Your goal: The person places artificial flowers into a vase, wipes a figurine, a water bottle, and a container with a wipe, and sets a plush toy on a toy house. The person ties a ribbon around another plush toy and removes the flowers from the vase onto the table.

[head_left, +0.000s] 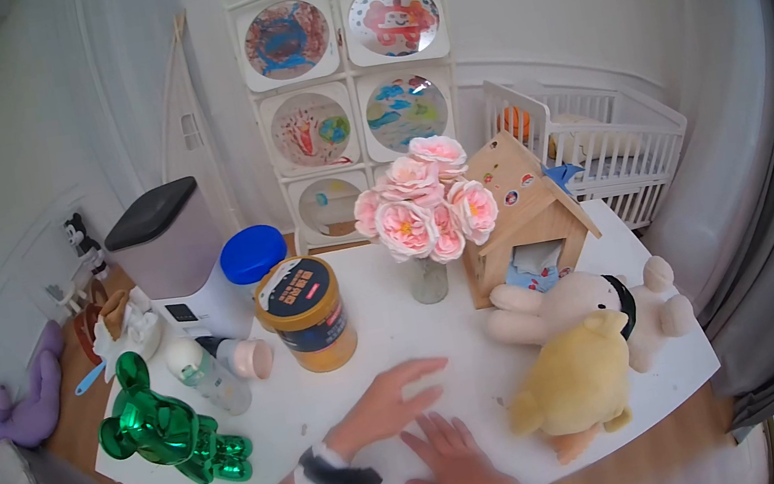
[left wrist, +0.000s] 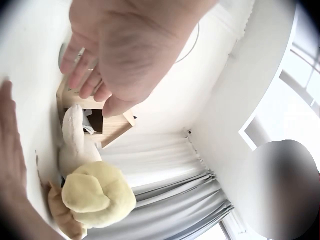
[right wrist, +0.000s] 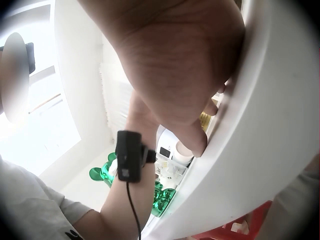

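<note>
In the head view my left hand (head_left: 388, 406) is above the white table (head_left: 292, 409), fingers extended to the right, holding nothing. My right hand (head_left: 458, 464) lies palm down at the table's front edge with its fingers spread. Left of the hands stand a tub with a gold lid (head_left: 308, 320) and a shiny green bear figure (head_left: 169, 429). To their right a yellow plush toy (head_left: 575, 374) leans by a cream plush toy (head_left: 570, 309). The left wrist view shows my left hand (left wrist: 127, 55) with straight fingers and an empty palm.
A vase of pink flowers (head_left: 429, 281) and a wooden house (head_left: 514, 212) stand at the back. On the left are a blue-lidded container (head_left: 252, 255), a grey and white appliance (head_left: 173, 266), a baby bottle (head_left: 217, 380) and a pink-capped bottle (head_left: 252, 359). A white crib (head_left: 630, 143) is behind.
</note>
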{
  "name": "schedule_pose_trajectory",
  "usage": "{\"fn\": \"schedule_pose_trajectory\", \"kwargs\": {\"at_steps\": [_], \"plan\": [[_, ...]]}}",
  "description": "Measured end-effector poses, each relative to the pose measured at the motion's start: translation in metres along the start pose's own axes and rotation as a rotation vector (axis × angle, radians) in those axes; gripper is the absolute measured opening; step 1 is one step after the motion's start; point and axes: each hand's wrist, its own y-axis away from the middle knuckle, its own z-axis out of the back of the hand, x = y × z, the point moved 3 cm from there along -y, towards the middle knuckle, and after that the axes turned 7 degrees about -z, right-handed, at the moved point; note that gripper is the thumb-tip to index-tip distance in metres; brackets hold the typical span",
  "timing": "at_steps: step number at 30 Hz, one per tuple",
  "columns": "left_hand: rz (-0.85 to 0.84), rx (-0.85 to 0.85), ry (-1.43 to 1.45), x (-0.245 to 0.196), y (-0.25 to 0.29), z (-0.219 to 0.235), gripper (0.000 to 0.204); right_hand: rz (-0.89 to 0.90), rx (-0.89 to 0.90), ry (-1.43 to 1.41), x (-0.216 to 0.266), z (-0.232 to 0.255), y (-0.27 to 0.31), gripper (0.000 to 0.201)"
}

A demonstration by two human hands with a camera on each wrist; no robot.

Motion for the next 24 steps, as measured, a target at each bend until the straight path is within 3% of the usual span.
{"fn": "schedule_pose_trajectory", "kwargs": {"at_steps": [5,9,11,15,16,18,22,24], "plan": [[0.121,-0.047,-0.266,-0.019,0.11,0.008,0.045,0.017,0.058,0.053,0.001,0.001,-0.003,0.077],[0.173,-0.088,-0.286,0.003,0.167,0.003,0.043,0.016,0.152,0.129,0.032,0.048,-0.034,0.074],[-0.008,-0.152,-0.344,0.01,0.176,0.002,0.043,0.138,-0.137,0.039,0.065,0.086,-0.07,0.069],[0.074,-0.133,-0.55,0.012,0.175,-0.007,0.045,0.256,-0.425,-0.157,0.103,0.11,-0.16,0.058],[0.078,-0.131,-0.55,0.009,0.174,-0.006,0.045,0.254,-0.423,-0.161,0.109,0.11,-0.184,0.058],[0.103,-0.118,-0.506,0.006,0.172,-0.003,0.043,0.238,-0.625,-0.047,0.118,0.116,-0.222,0.064],[0.099,-0.087,-0.396,0.016,0.178,0.003,0.04,0.069,-0.543,0.157,0.117,0.108,-0.271,0.079],[0.114,-0.091,-0.37,0.016,0.18,0.005,0.039,-0.021,-0.302,0.132,0.109,0.104,-0.28,0.09]]}}
